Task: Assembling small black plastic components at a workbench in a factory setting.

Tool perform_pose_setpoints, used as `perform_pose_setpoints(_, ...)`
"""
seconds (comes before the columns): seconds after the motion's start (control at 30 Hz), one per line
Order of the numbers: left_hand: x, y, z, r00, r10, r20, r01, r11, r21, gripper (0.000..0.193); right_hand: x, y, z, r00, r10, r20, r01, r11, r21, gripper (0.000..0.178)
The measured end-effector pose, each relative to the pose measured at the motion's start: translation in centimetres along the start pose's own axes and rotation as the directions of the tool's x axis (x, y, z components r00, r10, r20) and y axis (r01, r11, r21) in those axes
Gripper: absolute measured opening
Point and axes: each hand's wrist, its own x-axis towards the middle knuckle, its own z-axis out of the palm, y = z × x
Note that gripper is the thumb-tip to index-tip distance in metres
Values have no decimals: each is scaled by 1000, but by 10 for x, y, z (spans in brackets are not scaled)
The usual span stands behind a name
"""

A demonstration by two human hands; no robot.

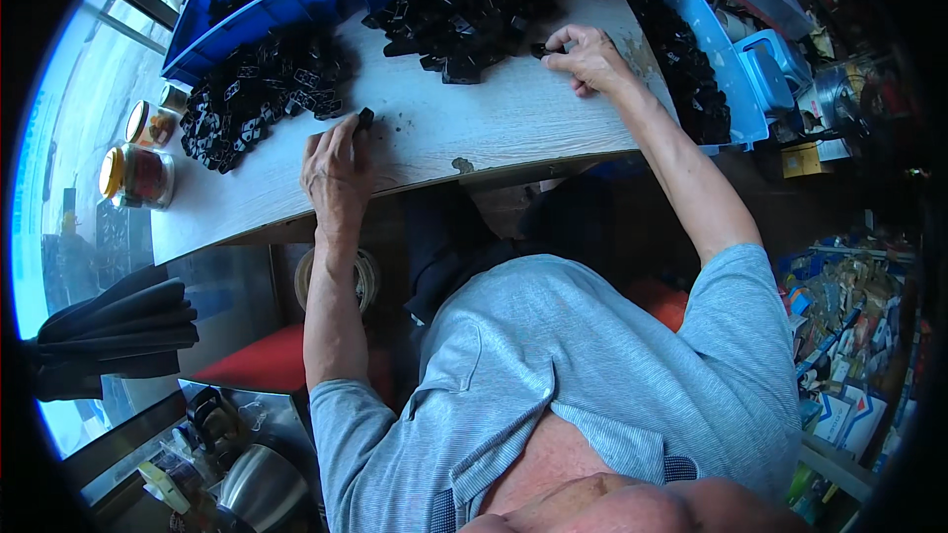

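My left hand (336, 170) is closed on a small black plastic part (365, 118), held upright over the table near its front edge. My right hand (585, 59) pinches another small black plastic part (539, 50) between thumb and fingers, farther back on the right. A heap of black plastic parts (454, 25) lies at the back middle, just left of my right hand. The second heap of black parts (262, 89) spreads beyond my left hand, to the left. The exact kind of these parts is too small to tell.
Two blue bins (252, 5) stand along the table's far side. A light blue tub (736, 99) full of black parts is at the right edge. Jars (138, 178) with lids sit at the table's left. The pale tabletop (434, 143) has a chipped front edge.
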Motion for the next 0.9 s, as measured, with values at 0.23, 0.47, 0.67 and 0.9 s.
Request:
perform_pose_setpoints(0.23, 1, 1, 0, 1000, -11, -16, 11, 1000, 1, 25, -16, -6, 0, 994, 69, -79, -56, 986, 155, 41)
perform_pose_setpoints(0.47, -3, 6, 0, 996, -49, -75, 38, 989, -143, 25, -20, -18, 11, 984, 168, -54, -170, 985, -30, 42)
perform_pose_setpoints(0.67, -6, 56, 17, 955, -281, 90, 270, 708, -653, 23, -45, -30, 23, 984, 153, 93, -154, 988, 3, 60)
perform_pose_setpoints(0.9, 8, 89, 36, 968, -203, 144, 241, 624, -743, 28, -51, -28, 23, 987, -67, 146, 31, 971, 236, 49)
